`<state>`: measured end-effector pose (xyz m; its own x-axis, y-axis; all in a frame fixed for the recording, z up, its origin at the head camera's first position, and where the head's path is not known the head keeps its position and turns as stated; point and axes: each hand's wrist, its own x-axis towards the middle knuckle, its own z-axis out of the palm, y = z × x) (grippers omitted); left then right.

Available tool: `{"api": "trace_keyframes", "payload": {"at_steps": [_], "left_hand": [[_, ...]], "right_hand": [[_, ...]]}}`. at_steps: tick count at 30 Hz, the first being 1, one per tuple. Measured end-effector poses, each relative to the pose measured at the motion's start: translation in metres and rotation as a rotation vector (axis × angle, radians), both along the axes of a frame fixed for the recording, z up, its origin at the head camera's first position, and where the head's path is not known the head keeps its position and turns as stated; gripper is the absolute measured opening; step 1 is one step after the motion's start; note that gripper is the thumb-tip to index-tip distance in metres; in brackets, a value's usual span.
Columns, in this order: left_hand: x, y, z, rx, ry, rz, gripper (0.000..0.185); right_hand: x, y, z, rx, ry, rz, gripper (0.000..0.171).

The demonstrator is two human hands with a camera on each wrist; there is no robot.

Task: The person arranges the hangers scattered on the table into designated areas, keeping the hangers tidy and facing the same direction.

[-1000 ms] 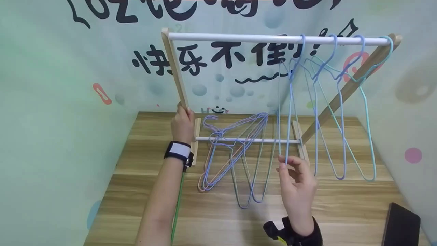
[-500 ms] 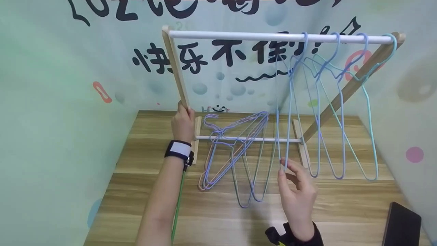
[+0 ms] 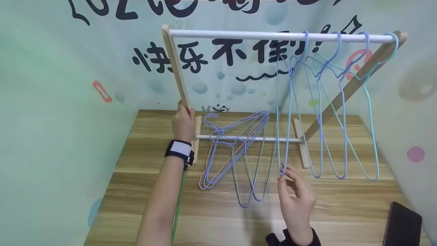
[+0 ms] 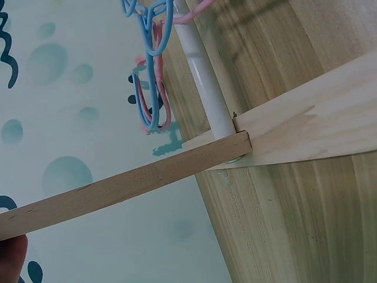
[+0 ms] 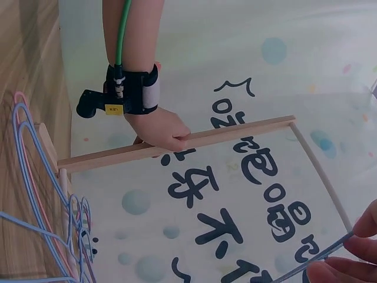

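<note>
A rack with a white top rod (image 3: 239, 35) and wooden side posts stands in the head view. My left hand (image 3: 183, 124) grips its left post (image 3: 177, 68) low down, fingers wrapped round the wood. On the rod's right part hang several wire hangers in blue and turquoise. My right hand (image 3: 297, 201) pinches the bottom bend of the leftmost one, a blue hanger (image 3: 289, 109), between thumb and fingertips. In the right wrist view, the right fingertips (image 5: 365, 244) hold the blue wire at the lower right.
Several loose hangers (image 3: 220, 132), blue, pink and greenish, lie in a heap by the rack's lower white rod (image 3: 269, 139). A black flat object (image 3: 403, 225) lies at the table's right edge. Printed walls enclose the wooden tabletop (image 3: 218, 225) behind and at both sides.
My right hand has slid down the blue hanger from its side wire to its bottom bend. My left hand keeps its grip on the post.
</note>
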<state>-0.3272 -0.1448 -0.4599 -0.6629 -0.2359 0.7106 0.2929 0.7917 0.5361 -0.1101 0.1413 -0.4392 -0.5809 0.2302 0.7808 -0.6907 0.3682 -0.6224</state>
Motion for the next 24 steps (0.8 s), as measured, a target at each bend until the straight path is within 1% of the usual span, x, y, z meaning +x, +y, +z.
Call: {"api": "trace_keyframes", "payload": {"at_steps": [3, 6, 8, 14, 18, 20, 24], "left_hand": [[-0.001, 0.0, 0.0, -0.003, 0.004, 0.003, 0.02], [0.0, 0.0, 0.0, -0.001, -0.008, 0.001, 0.022], [0.0, 0.0, 0.001, 0.003, -0.017, -0.006, 0.024], [0.002, 0.001, 0.004, 0.017, -0.034, -0.022, 0.025], [0.002, 0.001, 0.005, 0.019, -0.053, -0.026, 0.026], [0.001, 0.001, 0.004, 0.017, -0.046, -0.025, 0.026], [0.0, 0.0, 0.001, 0.013, -0.02, -0.023, 0.027]], "right_hand": [[0.0, 0.0, -0.001, -0.009, -0.004, 0.002, 0.024], [0.0, -0.001, -0.002, -0.012, -0.058, -0.008, 0.024], [-0.001, -0.001, -0.007, 0.003, -0.112, -0.024, 0.024], [-0.011, 0.001, -0.029, 0.06, -0.29, -0.064, 0.021], [-0.02, 0.001, -0.042, 0.096, -0.388, -0.093, 0.018], [-0.024, 0.0, -0.047, 0.129, -0.416, -0.101, 0.015], [-0.035, -0.002, -0.058, 0.215, -0.43, -0.104, 0.01]]}}
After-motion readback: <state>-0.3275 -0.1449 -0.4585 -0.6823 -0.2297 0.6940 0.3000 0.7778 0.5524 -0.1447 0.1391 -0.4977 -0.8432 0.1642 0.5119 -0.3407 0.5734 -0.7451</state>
